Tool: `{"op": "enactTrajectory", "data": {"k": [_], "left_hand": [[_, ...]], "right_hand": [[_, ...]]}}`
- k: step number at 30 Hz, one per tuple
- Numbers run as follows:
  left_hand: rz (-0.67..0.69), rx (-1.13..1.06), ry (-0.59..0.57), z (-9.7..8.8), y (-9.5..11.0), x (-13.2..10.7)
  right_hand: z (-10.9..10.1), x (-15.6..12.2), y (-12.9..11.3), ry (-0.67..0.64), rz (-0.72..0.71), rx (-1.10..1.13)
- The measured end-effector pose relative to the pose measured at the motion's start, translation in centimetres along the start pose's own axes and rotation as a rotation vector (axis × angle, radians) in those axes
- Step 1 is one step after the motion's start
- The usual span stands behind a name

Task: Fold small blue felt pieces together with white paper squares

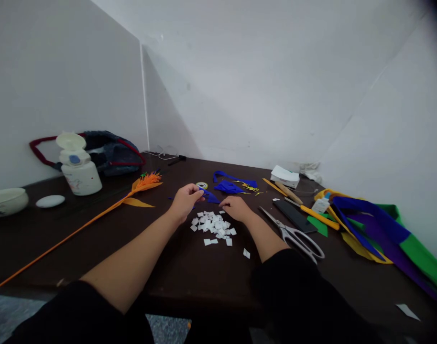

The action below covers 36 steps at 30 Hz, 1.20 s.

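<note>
My left hand (184,200) pinches a pointed blue paper piece (210,196) just above the dark table (96,224). My right hand (235,208) rests curled at the far edge of a heap of small white paper squares (214,225), its fingertips down among them; what they pinch is too small to make out. More blue paper scraps (228,186) and a small tape roll (202,185) lie just beyond the hands.
Scissors (293,234), a yellow-handled knife (313,216), a black slab (294,216) and a white box (285,176) lie to the right, with coloured paper sheets (376,229). An orange paper flower on a long stem (96,215), a white bottle (78,167), a bowl (5,200) and a bag (107,153) are at left.
</note>
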State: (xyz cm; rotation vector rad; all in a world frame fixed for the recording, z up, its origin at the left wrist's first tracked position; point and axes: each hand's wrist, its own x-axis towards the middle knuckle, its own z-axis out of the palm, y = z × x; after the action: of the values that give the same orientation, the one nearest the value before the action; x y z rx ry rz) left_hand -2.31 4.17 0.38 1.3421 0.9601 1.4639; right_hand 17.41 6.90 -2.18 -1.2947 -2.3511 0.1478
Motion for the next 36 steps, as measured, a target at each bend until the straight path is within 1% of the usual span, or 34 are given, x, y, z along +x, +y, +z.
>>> {"op": "enactTrajectory", "data": {"k": [1,3,7,11,15,17,20,22,25,27,31,36], "left_hand": [[0.003,0.0,0.002,0.0,0.0,0.0],[0.005,0.002,0.012,0.1,0.1,0.0],[0.004,0.017,0.012,0.1,0.1,-0.1],[-0.011,0.022,0.006,0.0,-0.1,0.0],[-0.01,0.011,-0.002,-0.2,-0.3,0.1],[0.001,0.015,-0.013,-0.3,-0.5,0.1],[0.009,0.036,-0.03,-0.3,-0.6,0.1],[0.007,0.049,-0.024,-0.3,-0.6,0.1],[0.013,0.059,-0.006,-0.4,-0.6,0.2],[0.017,0.068,0.002,-0.4,-0.6,0.2],[0.032,0.099,-0.017,-0.5,-0.7,0.2],[0.048,0.127,-0.033,-0.5,-0.7,0.2]], "right_hand": [[-0.1,-0.1,0.0,0.014,0.031,-0.02],[-0.1,-0.1,0.0,-0.002,0.073,-0.064],[0.7,0.1,-0.3,-0.082,0.079,-0.114],[1.1,0.4,-0.5,-0.096,0.107,-0.12],[0.1,-0.2,0.0,-0.072,0.138,-0.077],[-0.6,-0.8,0.4,-0.04,0.147,0.009],[-1.2,-1.3,0.7,-0.007,0.11,0.151],[-1.2,-1.4,0.7,-0.004,0.117,0.207],[-1.4,-1.4,0.4,-0.048,0.186,0.274],[-1.7,-1.4,0.2,-0.078,0.196,0.274],[-2.5,-1.8,-0.2,-0.087,0.159,0.213],[-2.5,-1.9,-1.0,-0.066,0.129,0.189]]}}
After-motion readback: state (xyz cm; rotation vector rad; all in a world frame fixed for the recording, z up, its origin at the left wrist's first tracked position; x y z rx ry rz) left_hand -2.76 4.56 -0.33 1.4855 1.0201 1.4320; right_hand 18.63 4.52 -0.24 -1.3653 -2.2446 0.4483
